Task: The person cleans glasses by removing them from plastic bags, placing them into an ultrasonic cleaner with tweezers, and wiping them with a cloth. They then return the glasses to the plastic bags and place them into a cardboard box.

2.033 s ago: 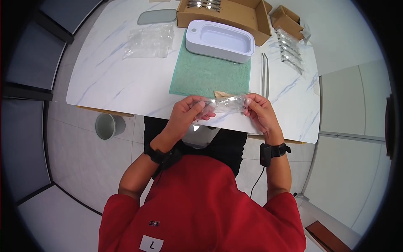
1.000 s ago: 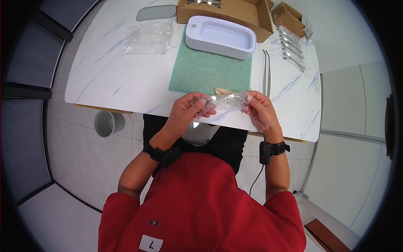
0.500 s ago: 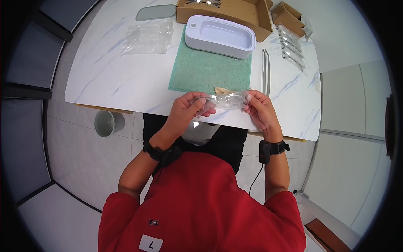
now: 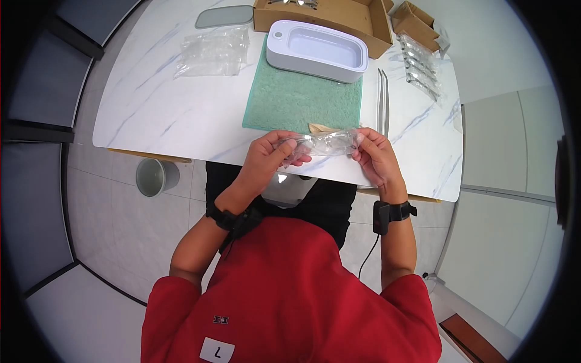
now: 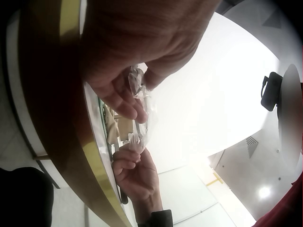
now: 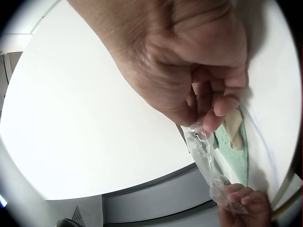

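Note:
A pair of eyeglasses in a clear plastic bag (image 4: 327,144) is stretched between both hands, over the table's front edge. My left hand (image 4: 266,156) pinches one end of it between thumb and fingers. At the other end, my right hand (image 4: 378,158) pinches the plastic with thumb and forefinger. The wrist views show the crinkled bag (image 6: 201,149) running from one hand to the other. Just beyond it, a beige cloth (image 4: 321,128) lies at the near edge of a green towel (image 4: 299,106).
A white ultrasonic-cleaner-like tub (image 4: 318,51) stands on the towel, before a cardboard box (image 4: 363,18) holding eyeglasses. Long tweezers (image 4: 383,103) and bagged eyeglasses (image 4: 419,66) lie right; flat plastic bags (image 4: 212,53) and a grey lid (image 4: 224,17) lie left. A bin (image 4: 157,177) stands on the floor.
Both hands keep the same grip on the bagged eyeglasses and stay nearly still. The head view has tipped slightly, so the table's things sit a little higher in it.

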`<control>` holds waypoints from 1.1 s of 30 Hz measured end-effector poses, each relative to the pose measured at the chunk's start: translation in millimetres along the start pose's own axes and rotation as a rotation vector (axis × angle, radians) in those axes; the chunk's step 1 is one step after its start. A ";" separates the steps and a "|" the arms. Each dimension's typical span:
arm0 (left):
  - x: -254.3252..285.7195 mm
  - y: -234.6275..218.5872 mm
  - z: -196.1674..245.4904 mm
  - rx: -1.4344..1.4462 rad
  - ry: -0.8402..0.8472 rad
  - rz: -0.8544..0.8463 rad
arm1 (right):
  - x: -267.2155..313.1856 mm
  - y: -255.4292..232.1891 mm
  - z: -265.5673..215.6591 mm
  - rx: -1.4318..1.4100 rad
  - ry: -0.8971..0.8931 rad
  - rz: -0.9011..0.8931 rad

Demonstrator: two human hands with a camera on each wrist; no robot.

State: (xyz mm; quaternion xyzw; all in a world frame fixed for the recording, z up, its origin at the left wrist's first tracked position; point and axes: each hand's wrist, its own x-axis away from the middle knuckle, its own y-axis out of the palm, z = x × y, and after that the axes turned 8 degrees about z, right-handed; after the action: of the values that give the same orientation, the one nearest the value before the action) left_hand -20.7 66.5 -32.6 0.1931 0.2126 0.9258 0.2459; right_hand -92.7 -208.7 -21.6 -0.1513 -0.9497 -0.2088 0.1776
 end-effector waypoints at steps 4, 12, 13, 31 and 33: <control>0.0 -0.6 -0.8 0.001 0.000 0.002 | 1.1 1.6 -1.1 -0.005 0.000 0.005; -0.3 -0.5 -1.0 -0.004 0.014 -0.007 | 0.3 0.5 0.7 -0.021 -0.017 -0.007; -0.1 -0.4 -0.8 -0.004 0.014 -0.007 | 0.2 0.1 0.9 -0.021 -0.018 -0.010; -0.6 -1.6 -3.2 0.002 0.025 -0.017 | 1.3 -1.9 4.1 -0.070 -0.051 -0.006; -0.4 -1.5 -3.2 0.000 0.024 -0.015 | 1.3 -2.2 4.1 -0.069 -0.052 -0.007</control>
State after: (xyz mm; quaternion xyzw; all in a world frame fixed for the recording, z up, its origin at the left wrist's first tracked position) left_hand -21.3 66.5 -36.1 0.1801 0.2170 0.9262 0.2502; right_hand -95.8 -208.5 -25.3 -0.1593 -0.9468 -0.2381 0.1468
